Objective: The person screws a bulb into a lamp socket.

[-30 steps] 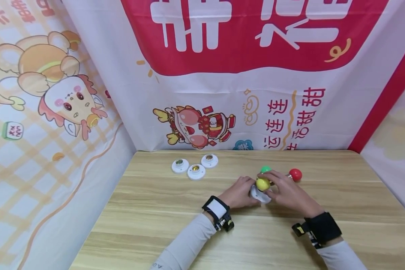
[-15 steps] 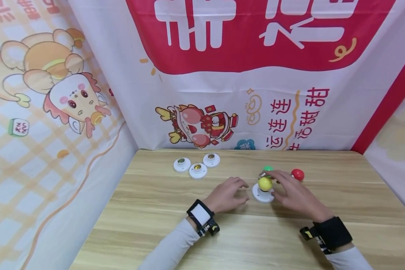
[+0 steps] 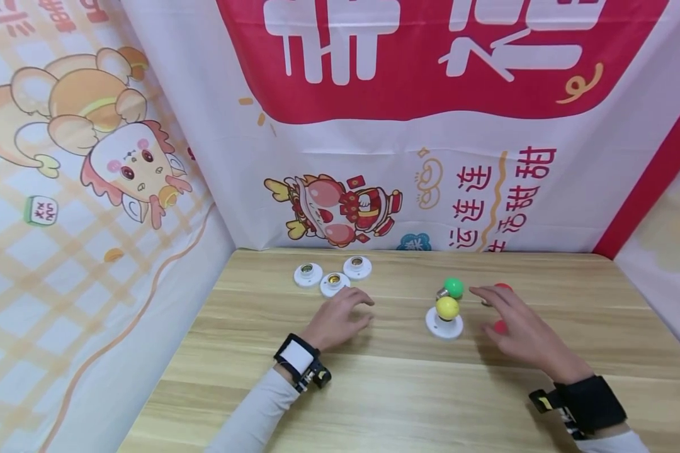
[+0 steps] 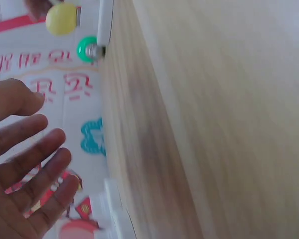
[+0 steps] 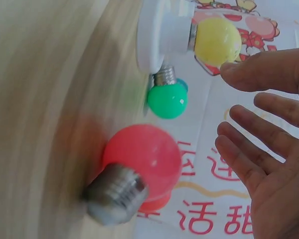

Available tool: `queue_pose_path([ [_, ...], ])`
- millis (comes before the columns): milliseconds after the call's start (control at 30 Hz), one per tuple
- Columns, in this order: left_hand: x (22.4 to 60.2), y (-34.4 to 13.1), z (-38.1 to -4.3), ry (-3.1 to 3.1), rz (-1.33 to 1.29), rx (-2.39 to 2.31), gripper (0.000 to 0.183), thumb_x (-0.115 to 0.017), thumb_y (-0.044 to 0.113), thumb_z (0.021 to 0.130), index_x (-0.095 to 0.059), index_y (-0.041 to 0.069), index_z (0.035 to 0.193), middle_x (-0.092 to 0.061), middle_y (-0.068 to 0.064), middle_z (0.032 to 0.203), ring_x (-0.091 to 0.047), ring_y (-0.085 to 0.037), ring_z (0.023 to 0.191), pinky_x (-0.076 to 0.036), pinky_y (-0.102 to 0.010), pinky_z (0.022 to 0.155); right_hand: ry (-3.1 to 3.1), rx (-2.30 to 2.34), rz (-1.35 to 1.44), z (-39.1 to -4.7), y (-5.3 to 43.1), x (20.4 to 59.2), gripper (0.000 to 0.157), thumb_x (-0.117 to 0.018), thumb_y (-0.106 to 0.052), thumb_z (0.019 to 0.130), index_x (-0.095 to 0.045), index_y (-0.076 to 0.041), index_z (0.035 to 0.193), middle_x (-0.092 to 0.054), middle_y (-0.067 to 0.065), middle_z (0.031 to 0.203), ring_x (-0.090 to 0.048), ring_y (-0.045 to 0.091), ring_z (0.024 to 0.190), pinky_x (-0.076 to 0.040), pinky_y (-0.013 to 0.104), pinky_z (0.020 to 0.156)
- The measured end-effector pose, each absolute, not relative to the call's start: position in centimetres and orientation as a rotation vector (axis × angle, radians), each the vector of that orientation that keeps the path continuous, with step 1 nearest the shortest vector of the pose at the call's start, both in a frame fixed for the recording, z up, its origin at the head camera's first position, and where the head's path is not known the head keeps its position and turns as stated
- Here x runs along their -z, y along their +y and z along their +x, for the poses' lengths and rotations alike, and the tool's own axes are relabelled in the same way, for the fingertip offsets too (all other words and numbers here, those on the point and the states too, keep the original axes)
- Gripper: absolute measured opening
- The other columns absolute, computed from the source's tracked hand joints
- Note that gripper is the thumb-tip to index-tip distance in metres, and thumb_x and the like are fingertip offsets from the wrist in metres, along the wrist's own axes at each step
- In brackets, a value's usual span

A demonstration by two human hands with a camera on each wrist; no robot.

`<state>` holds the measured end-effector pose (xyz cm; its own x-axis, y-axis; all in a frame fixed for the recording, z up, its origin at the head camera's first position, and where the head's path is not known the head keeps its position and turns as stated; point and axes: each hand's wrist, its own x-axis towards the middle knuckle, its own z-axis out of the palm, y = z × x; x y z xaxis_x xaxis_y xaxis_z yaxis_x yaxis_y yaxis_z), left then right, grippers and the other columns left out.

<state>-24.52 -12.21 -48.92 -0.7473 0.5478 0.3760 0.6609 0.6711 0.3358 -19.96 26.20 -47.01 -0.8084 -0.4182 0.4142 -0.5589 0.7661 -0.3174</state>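
Observation:
A yellow bulb (image 3: 447, 308) stands upright in a round white lamp holder (image 3: 444, 327), touched by neither hand. Just behind it a green bulb (image 3: 454, 287) lies on its side. My right hand (image 3: 527, 333) hovers to the right of the holder, fingers spread and holding nothing. Under and beside that hand lie two red bulbs; the nearer red bulb (image 5: 144, 159) shows large in the right wrist view, while the head view has both partly hidden. My left hand (image 3: 338, 319), relaxed and holding nothing, is just in front of the white lamp holder (image 3: 333, 286) with a brass-coloured socket.
Two more white lamp holders stand close by, one lamp holder (image 3: 308, 275) at the left and another lamp holder (image 3: 357, 267) behind. The wooden table (image 3: 385, 390) ends at a printed cloth backdrop (image 3: 340, 145) along its rear edge.
Both hands have let go of the yellow bulb and its holder. The left hand has moved left towards the other holders; the right hand has drawn right, over the red bulbs.

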Motion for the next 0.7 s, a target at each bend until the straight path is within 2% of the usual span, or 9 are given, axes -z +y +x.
queue_pose_path([
  [233,49.1,-14.9,-25.9,-2.628,-0.778,0.781,0.025,-0.071,0.025,0.086,-0.067,0.017,0.110,-0.062,0.005,0.114,-0.051,-0.012,0.111,-0.045,-0.036,0.100,-2.644,-0.604,0.741,-19.9,27.5,47.9,0.054,-0.075,-0.007,0.074,-0.058,-0.008,0.126,-0.054,0.012,0.128,-0.045,0.029,0.118,-0.046,0.058,0.094],
  [433,49.8,-16.8,-27.1,-2.584,-0.681,0.845,0.029,-0.073,0.021,0.083,-0.069,0.012,0.110,-0.064,-0.002,0.116,-0.053,-0.016,0.107,-0.048,-0.038,0.094,-2.653,-0.564,0.751,-19.7,28.5,48.4,0.050,-0.078,-0.011,0.074,-0.061,-0.008,0.121,-0.057,0.012,0.127,-0.048,0.029,0.113,-0.047,0.057,0.092],
  [700,50.7,-18.7,-28.1,-2.619,-0.589,0.828,0.035,-0.074,0.023,0.081,-0.066,0.010,0.113,-0.062,-0.003,0.116,-0.051,-0.020,0.112,-0.045,-0.041,0.100,-2.631,-0.488,0.754,-19.1,29.5,48.8,0.050,-0.080,-0.017,0.073,-0.063,-0.004,0.118,-0.060,0.017,0.120,-0.050,0.031,0.106,-0.048,0.057,0.087],
])
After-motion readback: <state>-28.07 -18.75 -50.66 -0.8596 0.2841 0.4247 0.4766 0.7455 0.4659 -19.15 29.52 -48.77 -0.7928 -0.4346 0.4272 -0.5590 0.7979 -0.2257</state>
